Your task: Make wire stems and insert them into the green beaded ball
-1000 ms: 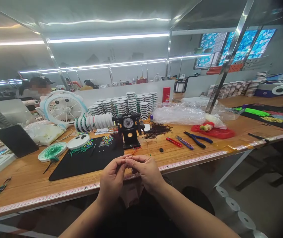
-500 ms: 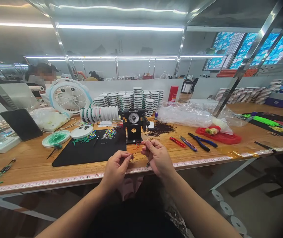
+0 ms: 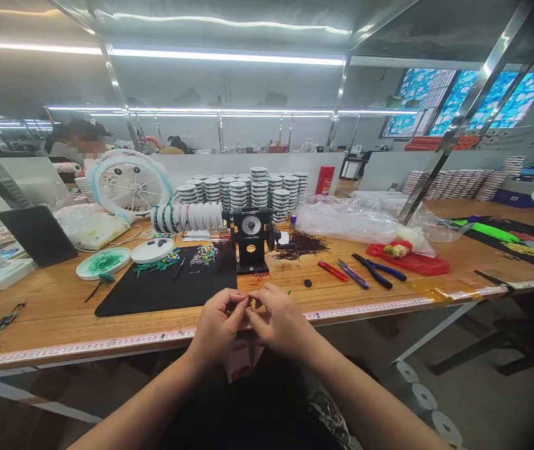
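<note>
My left hand point(image 3: 222, 319) is pinched at the front edge of the wooden table point(image 3: 154, 328), with a small dark thread between thumb and fingertips. My right hand point(image 3: 278, 320) meets it fingertip to fingertip, its thumb and fingers closed around something too small to make out. Just behind the hands stands a black winding device point(image 3: 251, 240) with a dial, and a row of white spools point(image 3: 192, 216) sticks out from its left side. A black mat point(image 3: 168, 287) holding colourful beads point(image 3: 204, 254) lies to the left.
Red-handled tweezers point(image 3: 332, 270), a purple-handled tool point(image 3: 353, 274) and blue-black pliers point(image 3: 379, 270) lie at right. Stacked spools point(image 3: 238, 194), dark strands point(image 3: 301, 245) and plastic bags point(image 3: 346, 219) are behind. A fan point(image 3: 130, 184) stands back left, near another person point(image 3: 74, 140).
My right hand has moved left and down, and its fingertips now meet those of my left hand. A small black piece on the table, right of my hands, is now uncovered.
</note>
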Tool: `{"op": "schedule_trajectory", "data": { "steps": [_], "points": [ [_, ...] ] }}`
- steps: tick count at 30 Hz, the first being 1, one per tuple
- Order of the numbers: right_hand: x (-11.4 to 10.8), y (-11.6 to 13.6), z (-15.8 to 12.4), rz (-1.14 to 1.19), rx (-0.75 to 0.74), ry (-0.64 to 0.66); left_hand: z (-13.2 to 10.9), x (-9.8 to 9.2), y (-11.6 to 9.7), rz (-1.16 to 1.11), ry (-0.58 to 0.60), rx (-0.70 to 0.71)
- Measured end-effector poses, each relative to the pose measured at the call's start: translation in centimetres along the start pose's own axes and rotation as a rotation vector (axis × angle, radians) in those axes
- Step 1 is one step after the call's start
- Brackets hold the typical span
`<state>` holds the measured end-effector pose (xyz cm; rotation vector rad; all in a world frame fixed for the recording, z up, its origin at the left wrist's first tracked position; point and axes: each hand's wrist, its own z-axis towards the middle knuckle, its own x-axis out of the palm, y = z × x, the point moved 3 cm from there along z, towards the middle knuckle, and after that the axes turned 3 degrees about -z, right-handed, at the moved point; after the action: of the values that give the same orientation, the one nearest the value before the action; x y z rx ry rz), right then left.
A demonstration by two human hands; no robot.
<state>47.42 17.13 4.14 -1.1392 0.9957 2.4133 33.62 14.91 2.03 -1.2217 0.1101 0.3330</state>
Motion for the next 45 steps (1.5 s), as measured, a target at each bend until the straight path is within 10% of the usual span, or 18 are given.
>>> {"op": "schedule_trajectory", "data": {
  "steps": [13,25,45],
  "points": [
    [0.5,-0.3,-0.5,-0.202,-0.037,-0.043,-0.5,-0.1,-1.2,0.318,0.103,0.148],
    [-0.4,-0.7,-0.6,0.103,0.12,-0.056,-0.4,0.2,-0.7,0.461,0.267,0.294],
    [-1.0,-1.0,-1.5,0.254,0.229,-0.049,0.1,0.3,-2.2,0.306,0.398,0.035]
  ]
}}
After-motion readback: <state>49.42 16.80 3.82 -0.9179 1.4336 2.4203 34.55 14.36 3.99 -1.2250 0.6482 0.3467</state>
